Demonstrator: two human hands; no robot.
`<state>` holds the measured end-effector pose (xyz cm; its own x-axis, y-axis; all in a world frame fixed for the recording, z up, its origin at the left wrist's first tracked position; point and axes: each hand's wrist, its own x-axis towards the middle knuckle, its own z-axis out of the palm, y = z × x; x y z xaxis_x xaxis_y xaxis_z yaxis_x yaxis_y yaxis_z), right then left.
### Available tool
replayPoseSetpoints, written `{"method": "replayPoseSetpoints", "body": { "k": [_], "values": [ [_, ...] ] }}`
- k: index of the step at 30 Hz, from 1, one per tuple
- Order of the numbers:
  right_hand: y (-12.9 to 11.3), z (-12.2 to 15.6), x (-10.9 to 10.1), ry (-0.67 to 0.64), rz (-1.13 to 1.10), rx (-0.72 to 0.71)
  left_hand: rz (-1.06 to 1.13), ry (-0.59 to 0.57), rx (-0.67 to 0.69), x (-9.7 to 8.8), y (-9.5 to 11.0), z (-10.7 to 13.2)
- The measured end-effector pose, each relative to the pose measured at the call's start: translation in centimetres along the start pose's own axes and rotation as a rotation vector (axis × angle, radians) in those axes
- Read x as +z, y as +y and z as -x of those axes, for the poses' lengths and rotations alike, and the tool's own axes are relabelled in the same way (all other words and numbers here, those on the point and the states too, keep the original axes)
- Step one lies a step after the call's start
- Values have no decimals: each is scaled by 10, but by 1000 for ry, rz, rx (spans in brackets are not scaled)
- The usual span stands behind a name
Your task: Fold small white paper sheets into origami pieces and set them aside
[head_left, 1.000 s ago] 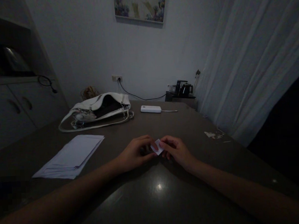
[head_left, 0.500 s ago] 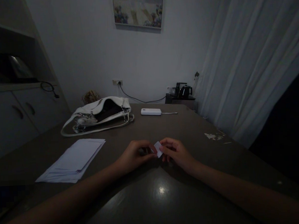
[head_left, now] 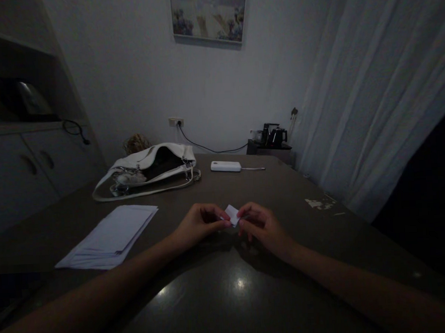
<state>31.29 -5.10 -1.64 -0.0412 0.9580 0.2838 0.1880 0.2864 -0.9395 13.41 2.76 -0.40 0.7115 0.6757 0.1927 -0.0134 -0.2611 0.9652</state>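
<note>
A small folded piece of white paper (head_left: 232,213) is held between my two hands, just above the dark table (head_left: 200,307). My left hand (head_left: 205,221) pinches its left side between thumb and fingers. On the other side, my right hand (head_left: 261,227) grips the right edge with thumb and fingertips, the other fingers curled beneath. The paper's lower part is partly hidden by the fingertips. To the left of my left hand lies a stack of white paper sheets (head_left: 112,234).
A white handbag (head_left: 151,163) with its strap lies at the back left. Behind my hands is a white power bank (head_left: 225,166) with a short cable. Pale scraps or worn patches (head_left: 317,204) mark the table's right side. A black kettle (head_left: 276,137) stands beyond the far edge.
Both hands have risen slightly with the paper. The paper has been turned, and its upper part now shows a fold between the fingertips. The view has shifted a little.
</note>
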Motion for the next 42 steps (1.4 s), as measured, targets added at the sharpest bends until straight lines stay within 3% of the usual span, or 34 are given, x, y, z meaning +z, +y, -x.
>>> {"method": "replayPoseSetpoints", "body": {
  "k": [9, 15, 23, 36, 42],
  "values": [
    [2, -1, -1, 23, -16, -5, 79, -37, -9, 0, 0, -1],
    [4, -3, -1, 46, 14, -31, 49, -35, 74, 0, -3, -2],
    [5, -3, -1, 23, 15, -30, 15, -15, -8, -2, -4, -3],
    [5, -2, 0, 53, 32, -19, 122, -6, 18, -1, -4, -4],
    [2, -3, 0, 80, 20, -8, 26, -19, -11, -2, -5, -3]
  ]
}}
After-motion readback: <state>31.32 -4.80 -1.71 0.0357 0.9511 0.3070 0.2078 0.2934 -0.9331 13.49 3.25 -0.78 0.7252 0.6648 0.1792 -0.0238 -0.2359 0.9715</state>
